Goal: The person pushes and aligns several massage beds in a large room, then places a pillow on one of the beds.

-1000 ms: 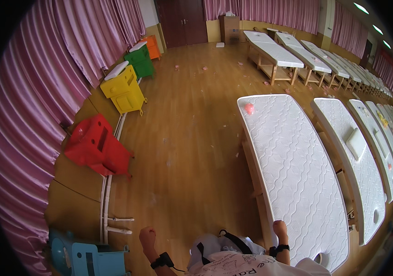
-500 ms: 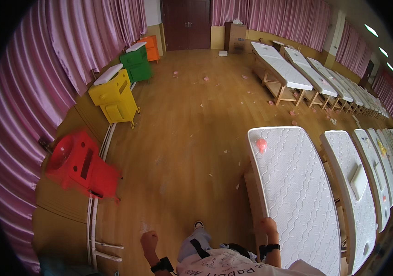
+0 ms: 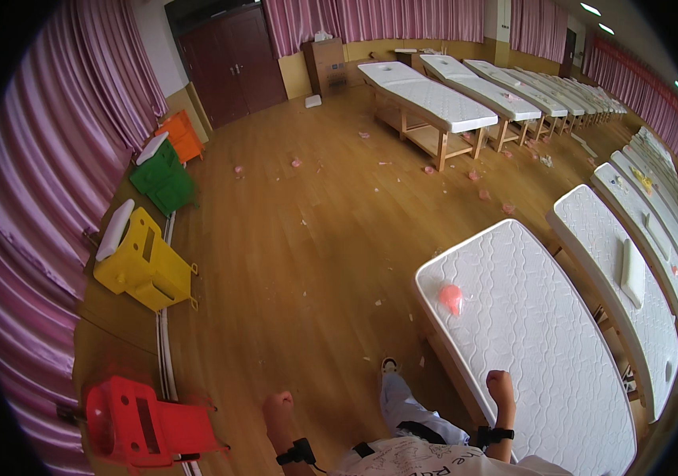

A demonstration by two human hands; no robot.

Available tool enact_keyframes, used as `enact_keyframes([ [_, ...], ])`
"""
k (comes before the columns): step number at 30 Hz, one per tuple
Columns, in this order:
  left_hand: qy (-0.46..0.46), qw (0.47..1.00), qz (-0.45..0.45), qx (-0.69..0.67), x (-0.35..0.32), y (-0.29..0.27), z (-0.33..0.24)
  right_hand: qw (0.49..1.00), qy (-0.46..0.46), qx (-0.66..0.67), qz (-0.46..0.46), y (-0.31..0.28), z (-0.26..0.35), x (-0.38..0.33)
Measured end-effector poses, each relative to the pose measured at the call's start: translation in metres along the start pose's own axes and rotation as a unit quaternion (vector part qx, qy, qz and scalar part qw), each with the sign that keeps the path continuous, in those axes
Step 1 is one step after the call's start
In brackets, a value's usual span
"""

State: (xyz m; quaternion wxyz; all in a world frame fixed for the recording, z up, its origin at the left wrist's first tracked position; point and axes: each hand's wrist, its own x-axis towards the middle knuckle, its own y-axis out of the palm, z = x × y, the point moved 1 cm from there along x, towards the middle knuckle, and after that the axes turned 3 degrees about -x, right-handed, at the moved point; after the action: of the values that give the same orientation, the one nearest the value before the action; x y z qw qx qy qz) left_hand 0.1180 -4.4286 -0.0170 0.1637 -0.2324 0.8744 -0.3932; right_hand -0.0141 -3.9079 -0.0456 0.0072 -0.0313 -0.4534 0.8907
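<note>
My left hand (image 3: 279,409) is curled into a fist over the wooden floor (image 3: 307,278), with no object showing in it. My right hand (image 3: 501,386), closed as well, hovers over or beside the near edge of a white quilted massage bed (image 3: 545,349); whether it touches is unclear. Nothing sticks out of its fingers. A black strap device (image 3: 297,452) wraps my left wrist, and a similar one (image 3: 493,435) wraps the right. Toward the far end of that bed lies a pink, clear-edged object (image 3: 451,298), perhaps a bowl with a plastic cover.
A red cart (image 3: 148,424), a yellow cart (image 3: 148,262), a green cart (image 3: 163,178) and an orange cart (image 3: 182,136) line the left wall. More white beds (image 3: 434,101) stand in rows ahead and right. Pink scraps (image 3: 296,163) litter the floor near dark double doors (image 3: 232,71).
I have moved forward and my view has turned right. The carts and doors sit further left, and the near bed appears closer. Both hands remain closed.
</note>
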Motion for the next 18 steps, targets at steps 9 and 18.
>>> enact_keyframes([
  [9,-0.037,0.999,-0.005,0.019,0.203,-0.012,-0.081,0.987,-0.076,-0.132,0.055,0.069,0.127,0.255],
  [18,-0.121,0.984,-0.127,0.010,0.345,0.010,-0.013,0.959,-0.238,-0.127,0.084,0.151,0.286,0.490],
])
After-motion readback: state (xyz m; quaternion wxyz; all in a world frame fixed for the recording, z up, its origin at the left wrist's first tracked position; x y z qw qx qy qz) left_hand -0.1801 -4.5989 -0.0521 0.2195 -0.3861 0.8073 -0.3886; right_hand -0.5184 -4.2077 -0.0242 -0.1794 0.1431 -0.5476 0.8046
